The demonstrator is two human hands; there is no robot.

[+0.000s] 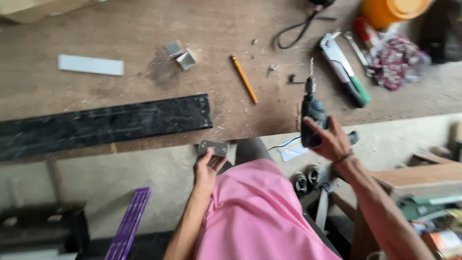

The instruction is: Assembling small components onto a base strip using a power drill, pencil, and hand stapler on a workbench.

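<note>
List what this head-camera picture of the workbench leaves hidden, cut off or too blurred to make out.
- Orange tub: cut off by the top edge.
- Black strip: its left end runs off the frame.
- Drill: its handle is covered by the right hand.
- Small metal plate: the left hand hides its lower edge.
- Red-patterned heap: motion blur, kind unclear.
- Lower right shelf items: blurred.

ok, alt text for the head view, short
Seen from above, the person's right hand grips a dark power drill, bit up, while the left hand holds a small grey metal plate at the edge of a worn wooden workbench bearing a long black strip and orange pencil.
</note>
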